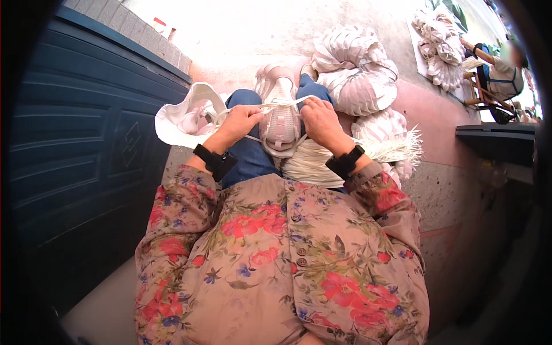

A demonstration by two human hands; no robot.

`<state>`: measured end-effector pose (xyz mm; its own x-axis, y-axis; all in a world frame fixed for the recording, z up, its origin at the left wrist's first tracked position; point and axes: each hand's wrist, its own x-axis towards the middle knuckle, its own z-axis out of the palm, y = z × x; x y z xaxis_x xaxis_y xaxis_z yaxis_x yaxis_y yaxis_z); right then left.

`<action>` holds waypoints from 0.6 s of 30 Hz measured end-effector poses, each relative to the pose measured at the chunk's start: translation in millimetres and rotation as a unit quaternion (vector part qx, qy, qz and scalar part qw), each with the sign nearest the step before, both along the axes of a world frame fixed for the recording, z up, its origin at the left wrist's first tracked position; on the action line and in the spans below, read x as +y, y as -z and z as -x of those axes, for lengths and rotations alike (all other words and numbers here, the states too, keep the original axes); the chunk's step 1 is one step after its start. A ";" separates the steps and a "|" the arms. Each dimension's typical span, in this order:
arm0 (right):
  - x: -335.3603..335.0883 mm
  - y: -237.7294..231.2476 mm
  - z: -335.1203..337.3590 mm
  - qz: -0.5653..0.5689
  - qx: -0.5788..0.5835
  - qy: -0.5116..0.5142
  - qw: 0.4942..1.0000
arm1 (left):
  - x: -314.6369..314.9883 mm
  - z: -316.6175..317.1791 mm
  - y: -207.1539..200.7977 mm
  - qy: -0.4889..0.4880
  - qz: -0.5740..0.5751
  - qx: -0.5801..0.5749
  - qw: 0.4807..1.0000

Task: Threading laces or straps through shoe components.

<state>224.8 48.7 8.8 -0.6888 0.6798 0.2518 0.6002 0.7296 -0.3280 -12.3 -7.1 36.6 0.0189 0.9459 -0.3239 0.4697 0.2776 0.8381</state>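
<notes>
A pale pink and white sneaker (280,123) rests between my jeans-clad legs, its toe pointing away from me. Across it runs a white shoelace (292,103), pulled out to both sides. My left hand (241,122) pinches the lace at the shoe's left side. To the right, my right hand (323,121) has its fingers closed on the lace too. A thick bundle of white laces (310,164) lies over my lap by the right wrist. At my left knee sits a white cloth bag (172,127) with pinkish white pieces inside.
Stacks of pink and white shoe uppers (359,89) stand right of my legs. Bundled lace ends (397,146) fan out below them. A dark blue panelled door (98,115) borders the left. Far right, a person (506,75) sits near another pile of uppers (441,49).
</notes>
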 end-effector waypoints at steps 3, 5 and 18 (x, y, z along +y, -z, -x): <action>7.3 12.3 1.3 0.008 -0.012 0.031 0.999 | 5.2 -0.8 3.6 0.021 -0.179 0.116 0.977; 8.8 19.6 3.4 0.002 0.000 0.035 0.999 | 4.5 -1.3 5.1 -0.016 -0.134 0.113 0.984; 10.2 21.0 13.5 -0.013 -0.020 0.043 0.999 | -4.1 -5.5 19.0 -0.069 -0.072 0.104 0.990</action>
